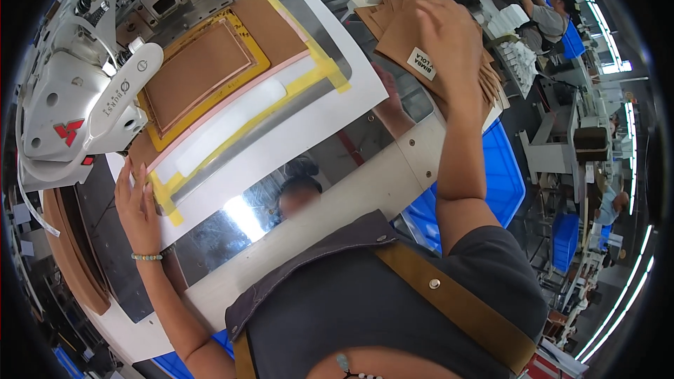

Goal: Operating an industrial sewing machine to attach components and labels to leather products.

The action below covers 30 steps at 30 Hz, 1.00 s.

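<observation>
At the frame's [210, 105] near-left corner, your left hand [138, 210], fingers slightly parted, meets the panel [270, 24] beneath; right of it, your right hand [449, 45] bends over the stack [394, 41], grip unclear.

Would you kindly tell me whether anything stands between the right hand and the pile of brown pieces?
Nothing visible does: the right hand is over the pile of brown pieces, beside the top one's pale label. Whether it touches them is unclear.

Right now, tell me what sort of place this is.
Probably a leather-goods workshop: a white machine, seemingly for sewing, a stack of brown pieces, and a co-worker beyond at the right.
</observation>
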Each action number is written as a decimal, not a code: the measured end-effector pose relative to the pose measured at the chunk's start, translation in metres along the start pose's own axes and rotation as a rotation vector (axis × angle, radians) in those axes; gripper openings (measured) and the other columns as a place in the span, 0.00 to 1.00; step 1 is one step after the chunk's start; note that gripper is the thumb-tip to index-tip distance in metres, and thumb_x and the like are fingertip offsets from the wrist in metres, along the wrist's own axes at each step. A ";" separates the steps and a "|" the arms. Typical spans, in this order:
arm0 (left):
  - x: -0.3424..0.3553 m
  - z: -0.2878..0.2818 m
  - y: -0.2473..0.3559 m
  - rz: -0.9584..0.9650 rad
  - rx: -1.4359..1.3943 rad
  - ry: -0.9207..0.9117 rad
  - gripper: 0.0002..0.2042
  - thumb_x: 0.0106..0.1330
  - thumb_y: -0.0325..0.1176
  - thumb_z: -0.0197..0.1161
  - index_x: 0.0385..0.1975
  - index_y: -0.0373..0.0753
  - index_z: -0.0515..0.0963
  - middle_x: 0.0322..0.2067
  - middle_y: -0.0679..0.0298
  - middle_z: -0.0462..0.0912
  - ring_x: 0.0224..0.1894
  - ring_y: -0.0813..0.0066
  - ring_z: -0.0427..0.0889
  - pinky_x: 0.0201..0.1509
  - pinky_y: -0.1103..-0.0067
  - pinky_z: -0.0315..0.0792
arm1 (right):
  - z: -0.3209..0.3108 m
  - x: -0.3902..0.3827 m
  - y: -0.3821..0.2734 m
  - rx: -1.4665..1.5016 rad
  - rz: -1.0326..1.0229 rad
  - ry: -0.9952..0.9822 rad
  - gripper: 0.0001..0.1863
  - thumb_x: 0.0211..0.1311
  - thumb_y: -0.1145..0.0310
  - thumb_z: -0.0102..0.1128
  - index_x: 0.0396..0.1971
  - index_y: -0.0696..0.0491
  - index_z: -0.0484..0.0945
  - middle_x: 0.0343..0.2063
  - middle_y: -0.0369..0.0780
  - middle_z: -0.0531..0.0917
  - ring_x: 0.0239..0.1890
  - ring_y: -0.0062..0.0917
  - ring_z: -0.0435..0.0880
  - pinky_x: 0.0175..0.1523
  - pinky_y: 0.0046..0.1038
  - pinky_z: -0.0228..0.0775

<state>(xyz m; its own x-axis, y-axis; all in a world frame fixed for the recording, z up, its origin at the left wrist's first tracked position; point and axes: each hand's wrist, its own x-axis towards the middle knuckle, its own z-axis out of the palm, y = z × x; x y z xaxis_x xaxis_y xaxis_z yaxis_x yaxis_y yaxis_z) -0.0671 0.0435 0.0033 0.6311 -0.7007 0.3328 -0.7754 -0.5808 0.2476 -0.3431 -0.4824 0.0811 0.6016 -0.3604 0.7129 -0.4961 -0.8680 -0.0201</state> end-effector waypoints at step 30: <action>0.001 -0.001 0.008 0.062 -0.008 0.071 0.20 0.70 0.26 0.65 0.61 0.40 0.83 0.68 0.51 0.77 0.66 0.48 0.78 0.69 0.60 0.71 | 0.011 0.067 -0.059 0.734 -0.193 -0.417 0.08 0.74 0.70 0.64 0.47 0.57 0.82 0.32 0.32 0.81 0.37 0.14 0.77 0.44 0.22 0.72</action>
<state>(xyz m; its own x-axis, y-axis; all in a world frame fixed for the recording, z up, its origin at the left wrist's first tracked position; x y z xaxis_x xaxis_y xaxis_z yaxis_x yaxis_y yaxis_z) -0.0723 0.0385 0.0067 0.5791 -0.7039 0.4113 -0.8133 -0.5337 0.2318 -0.2666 -0.4590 0.1225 0.8854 -0.1551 0.4381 0.0816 -0.8761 -0.4751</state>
